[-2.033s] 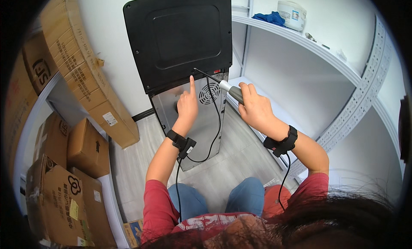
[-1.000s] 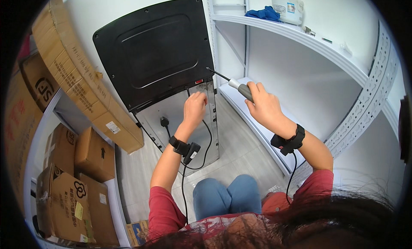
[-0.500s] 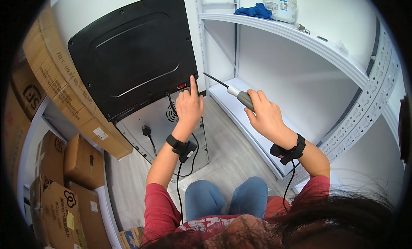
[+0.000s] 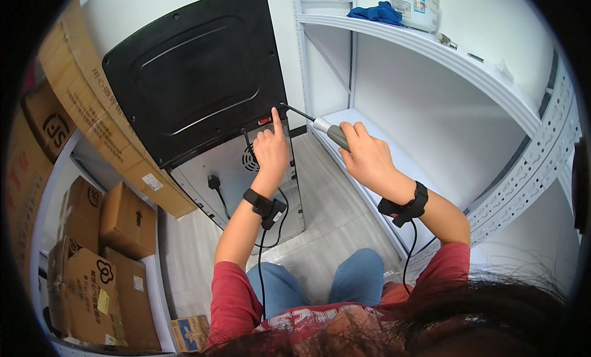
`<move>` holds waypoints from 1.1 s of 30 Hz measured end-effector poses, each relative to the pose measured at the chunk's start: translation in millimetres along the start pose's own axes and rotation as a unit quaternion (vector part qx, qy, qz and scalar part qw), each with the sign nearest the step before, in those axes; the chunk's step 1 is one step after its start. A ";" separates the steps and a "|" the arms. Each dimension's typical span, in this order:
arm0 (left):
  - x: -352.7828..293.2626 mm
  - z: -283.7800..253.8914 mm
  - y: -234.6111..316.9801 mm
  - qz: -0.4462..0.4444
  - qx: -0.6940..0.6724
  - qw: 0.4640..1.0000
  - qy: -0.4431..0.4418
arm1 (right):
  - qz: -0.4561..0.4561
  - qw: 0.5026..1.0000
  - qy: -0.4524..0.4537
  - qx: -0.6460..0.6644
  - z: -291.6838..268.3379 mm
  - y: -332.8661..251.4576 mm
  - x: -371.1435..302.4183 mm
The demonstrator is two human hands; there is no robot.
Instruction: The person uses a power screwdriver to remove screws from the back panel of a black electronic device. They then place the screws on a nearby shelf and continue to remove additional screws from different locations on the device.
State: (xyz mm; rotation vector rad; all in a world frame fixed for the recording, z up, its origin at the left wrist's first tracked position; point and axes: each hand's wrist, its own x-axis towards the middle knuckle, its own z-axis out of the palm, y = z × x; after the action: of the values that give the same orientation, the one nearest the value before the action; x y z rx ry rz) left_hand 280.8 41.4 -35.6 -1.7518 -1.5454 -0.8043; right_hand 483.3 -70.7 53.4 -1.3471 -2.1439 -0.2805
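Note:
A tall appliance stands at centre left, its black plastic back panel (image 4: 197, 80) above a grey metal back plate (image 4: 196, 177). My left hand (image 4: 271, 152) rests against the panel's lower right corner with the index finger stretched up and the other fingers loosely bent; nothing shows in it. My right hand (image 4: 371, 159) is wrapped round the grey handle of a screwdriver (image 4: 329, 130). The screwdriver's dark shaft reaches left to the screw hole at that corner, just beside my left fingertip; whether the tip is seated in it cannot be made out. A red rocker switch (image 4: 265, 120) sits near my left index finger.
A black power plug (image 4: 213, 182) and a round vent (image 4: 249, 161) are on the metal back. White shelving (image 4: 425, 42) on the right bears a blue cloth (image 4: 377, 13) and a white cooker (image 4: 416, 7). Cardboard boxes (image 4: 128, 221) fill the left side. Cables hang from both wrist straps.
My right hand has moved left with the screwdriver, bringing its tip to the panel's corner. My left hand stays at that corner. The whole view has shifted slightly.

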 end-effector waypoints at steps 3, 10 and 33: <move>1.2 -3.2 3.0 -0.005 -0.001 1.000 -0.004 | 0.005 1.000 -0.008 -0.004 1.7 0.0 3.7; 2.9 -11.4 -0.8 -0.002 -0.016 1.000 -0.004 | -0.040 0.997 0.063 -0.028 4.0 -6.6 15.3; 26.1 -55.8 17.9 0.034 -0.325 0.928 0.180 | -0.321 0.917 0.186 -0.147 -9.2 -35.6 35.9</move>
State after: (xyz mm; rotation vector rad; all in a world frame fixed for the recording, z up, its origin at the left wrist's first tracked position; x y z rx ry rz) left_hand 300.3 10.3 17.1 -1.9332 -1.0210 -1.6355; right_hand 444.1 -64.6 86.2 -0.6041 -2.1923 -1.0635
